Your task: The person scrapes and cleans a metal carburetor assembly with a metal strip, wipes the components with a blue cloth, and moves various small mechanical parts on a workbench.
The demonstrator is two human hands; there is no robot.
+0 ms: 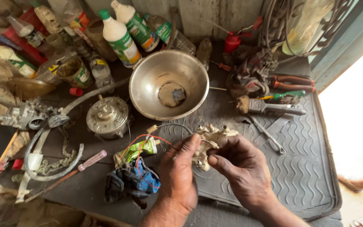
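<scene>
lower centre: left hand [180, 176] and right hand [240, 166] fingers pinched on the cream switch part [209, 141]; its thin wires [148, 141] could snap if tugged.

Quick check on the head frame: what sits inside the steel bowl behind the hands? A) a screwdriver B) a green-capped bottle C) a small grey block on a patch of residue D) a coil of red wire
C: the steel bowl holds only a small grey block lying on a pale round patch at its bottom; the left hand and right hand hold a cream-coloured part in front of it.
</scene>
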